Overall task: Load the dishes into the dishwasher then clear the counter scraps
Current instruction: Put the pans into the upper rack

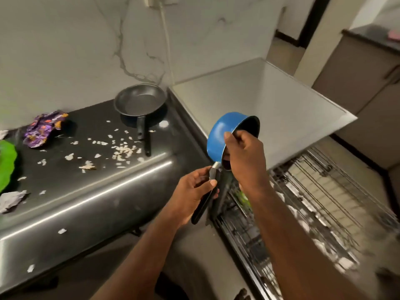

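A blue saucepan [219,135] with a black inside hangs tilted on its side above the gap between the counter and the dishwasher. My left hand [192,195] grips its black handle [203,207] from below. My right hand [244,156] holds the pan's rim, thumb on the blue outside. Below and to the right, the pulled-out wire rack [313,202] of the dishwasher shows, with something green partly hidden behind my right forearm. A black frying pan [139,100] sits on the dark counter [71,169] at the back. White scraps [121,148] lie scattered over the counter.
A crumpled purple wrapper [43,128], a green plate [6,163] at the left edge and a crumpled grey paper [10,200] lie on the counter. The white dishwasher top [270,109] stands to the right of the counter. A white cable [165,40] runs down the marble wall.
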